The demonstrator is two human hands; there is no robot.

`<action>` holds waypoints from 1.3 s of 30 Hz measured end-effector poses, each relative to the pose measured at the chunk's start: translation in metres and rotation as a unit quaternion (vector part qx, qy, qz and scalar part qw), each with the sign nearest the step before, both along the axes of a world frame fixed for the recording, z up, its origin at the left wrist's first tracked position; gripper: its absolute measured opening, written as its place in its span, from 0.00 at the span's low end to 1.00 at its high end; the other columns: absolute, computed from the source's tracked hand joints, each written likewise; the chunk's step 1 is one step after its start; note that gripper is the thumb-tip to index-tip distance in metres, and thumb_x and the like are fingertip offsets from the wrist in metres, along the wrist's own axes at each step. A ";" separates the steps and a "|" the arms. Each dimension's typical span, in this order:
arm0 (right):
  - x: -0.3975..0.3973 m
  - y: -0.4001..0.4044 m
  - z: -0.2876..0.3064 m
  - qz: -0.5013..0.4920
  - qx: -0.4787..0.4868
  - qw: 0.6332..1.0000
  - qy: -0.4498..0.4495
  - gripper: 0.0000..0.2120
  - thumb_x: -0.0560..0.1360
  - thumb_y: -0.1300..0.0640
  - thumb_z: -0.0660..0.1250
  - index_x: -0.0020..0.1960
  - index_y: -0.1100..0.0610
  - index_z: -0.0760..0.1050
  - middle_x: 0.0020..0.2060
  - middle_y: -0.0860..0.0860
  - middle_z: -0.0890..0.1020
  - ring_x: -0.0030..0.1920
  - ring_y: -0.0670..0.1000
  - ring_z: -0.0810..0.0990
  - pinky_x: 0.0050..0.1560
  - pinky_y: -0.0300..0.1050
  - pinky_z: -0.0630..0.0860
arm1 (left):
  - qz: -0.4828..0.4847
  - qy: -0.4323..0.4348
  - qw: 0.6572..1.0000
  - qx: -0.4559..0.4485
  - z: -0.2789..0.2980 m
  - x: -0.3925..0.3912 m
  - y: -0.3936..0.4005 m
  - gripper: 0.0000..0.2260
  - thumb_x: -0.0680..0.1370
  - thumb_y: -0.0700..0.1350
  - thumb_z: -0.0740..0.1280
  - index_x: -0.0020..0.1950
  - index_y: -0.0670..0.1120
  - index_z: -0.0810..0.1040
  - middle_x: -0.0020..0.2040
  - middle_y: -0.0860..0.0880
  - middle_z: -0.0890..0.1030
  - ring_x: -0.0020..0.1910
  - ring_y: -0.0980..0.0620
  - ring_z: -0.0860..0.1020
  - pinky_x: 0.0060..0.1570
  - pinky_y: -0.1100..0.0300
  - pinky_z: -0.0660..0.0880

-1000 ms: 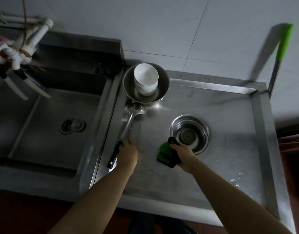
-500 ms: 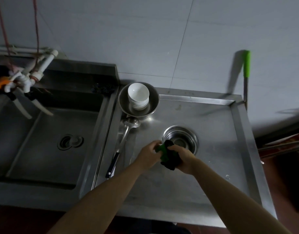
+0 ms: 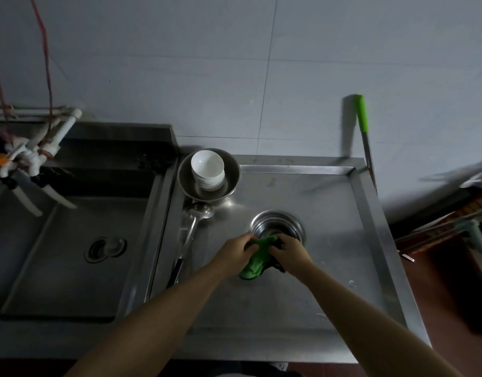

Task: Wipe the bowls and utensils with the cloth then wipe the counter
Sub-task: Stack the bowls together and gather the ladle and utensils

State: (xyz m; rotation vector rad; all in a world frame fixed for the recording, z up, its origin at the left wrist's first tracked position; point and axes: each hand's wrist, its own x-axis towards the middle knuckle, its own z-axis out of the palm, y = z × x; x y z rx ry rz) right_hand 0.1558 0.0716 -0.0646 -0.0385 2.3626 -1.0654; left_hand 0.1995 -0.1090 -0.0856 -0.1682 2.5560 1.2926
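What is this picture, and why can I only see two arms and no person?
The camera sits on the person's head and looks down, so you see only their arms reaching out in front, as if through their eyes. There is no machine here, just two bare hands.

Both the left hand and the right hand hold a green cloth between them, just above a steel counter.

On the counter, a stack of white bowls stands inside a wide metal bowl. A long metal ladle lies in front of it. A round metal bowl sits in the middle of the counter, right behind the hands.

To the left is a sink with a drain. A green-handled tool leans against the wall.
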 end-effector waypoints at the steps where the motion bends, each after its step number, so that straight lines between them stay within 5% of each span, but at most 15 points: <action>1: -0.001 0.002 0.000 0.008 0.017 1.000 0.008 0.07 0.78 0.58 0.67 0.54 0.58 0.80 0.43 0.56 0.84 0.40 0.53 0.81 0.36 0.40 0.76 | -0.002 -0.003 1.000 -0.004 0.000 0.000 -0.001 0.07 0.81 0.50 0.66 0.56 0.49 0.78 0.46 0.53 0.81 0.45 0.54 0.79 0.41 0.67 0.71; 6: 0.000 0.009 -0.004 0.009 0.031 0.999 0.002 0.10 0.80 0.59 0.63 0.59 0.55 0.79 0.48 0.52 0.83 0.46 0.52 0.80 0.45 0.45 0.77 | -0.021 -0.037 0.999 -0.020 0.005 -0.001 -0.006 0.11 0.80 0.51 0.67 0.61 0.49 0.78 0.52 0.48 0.83 0.50 0.50 0.81 0.47 0.60 0.74; 10: 0.001 0.012 -0.004 -0.036 -0.074 0.994 -0.074 0.10 0.81 0.64 0.59 0.56 0.57 0.78 0.50 0.58 0.81 0.50 0.57 0.82 0.49 0.55 0.84 | -0.064 -0.094 0.993 0.022 -0.004 0.012 -0.013 0.21 0.70 0.53 0.76 0.61 0.55 0.77 0.54 0.53 0.83 0.53 0.55 0.82 0.54 0.58 0.79; 12: 0.003 0.015 -0.002 -0.047 -0.110 0.986 -0.115 0.12 0.81 0.67 0.58 0.57 0.58 0.77 0.51 0.60 0.80 0.51 0.58 0.81 0.46 0.52 0.84 | -0.083 -0.079 0.993 -0.013 -0.011 0.021 -0.012 0.13 0.72 0.49 0.75 0.54 0.55 0.78 0.49 0.55 0.82 0.51 0.54 0.81 0.51 0.60 0.76; 15: 0.006 0.021 -0.006 -0.027 -0.086 0.990 -0.111 0.13 0.80 0.67 0.59 0.58 0.56 0.78 0.50 0.59 0.81 0.52 0.60 0.81 0.49 0.52 0.83 | -0.044 -0.061 0.997 -0.015 -0.017 0.029 -0.013 0.04 0.76 0.42 0.70 0.49 0.50 0.80 0.44 0.52 0.81 0.47 0.49 0.80 0.47 0.58 0.74; 19: 0.008 0.038 -0.014 0.060 0.004 0.997 -0.056 0.17 0.76 0.68 0.62 0.60 0.54 0.78 0.49 0.51 0.80 0.48 0.50 0.80 0.43 0.38 0.77 | -0.002 -0.071 0.997 0.000 -0.023 0.034 -0.016 0.06 0.78 0.41 0.69 0.53 0.48 0.81 0.45 0.51 0.81 0.45 0.54 0.79 0.40 0.73 0.71; 24: 0.014 0.056 -0.027 0.050 0.063 0.996 -0.031 0.20 0.76 0.66 0.64 0.65 0.54 0.78 0.56 0.55 0.81 0.55 0.53 0.79 0.55 0.49 0.79 | 0.005 -0.072 0.997 -0.001 -0.026 0.038 -0.010 0.06 0.80 0.43 0.66 0.54 0.45 0.81 0.48 0.47 0.83 0.46 0.52 0.80 0.43 0.63 0.74; 29: 0.019 0.067 -0.037 -0.007 0.090 0.995 -0.048 0.21 0.79 0.62 0.62 0.70 0.49 0.72 0.50 0.53 0.81 0.40 0.50 0.79 0.33 0.38 0.74 | -0.020 -0.070 0.997 -0.021 -0.023 0.039 0.008 0.05 0.82 0.47 0.64 0.48 0.48 0.75 0.40 0.51 0.77 0.41 0.52 0.75 0.34 0.70 0.65; 33: 0.026 0.066 -0.039 0.048 0.125 0.991 0.023 0.19 0.77 0.51 0.71 0.67 0.51 0.75 0.59 0.53 0.79 0.50 0.49 0.79 0.51 0.44 0.78 | -0.038 -0.027 0.998 -0.031 -0.011 0.032 0.020 0.06 0.81 0.49 0.65 0.52 0.47 0.78 0.40 0.52 0.79 0.42 0.51 0.77 0.40 0.59 0.69; 39: 0.049 0.034 -0.034 0.115 0.081 0.990 0.030 0.28 0.72 0.38 0.73 0.66 0.51 0.73 0.58 0.48 0.76 0.52 0.46 0.78 0.50 0.40 0.75 | -0.056 0.004 0.996 -0.075 0.013 0.012 0.036 0.11 0.82 0.52 0.65 0.59 0.48 0.79 0.54 0.45 0.84 0.53 0.45 0.81 0.51 0.55 0.75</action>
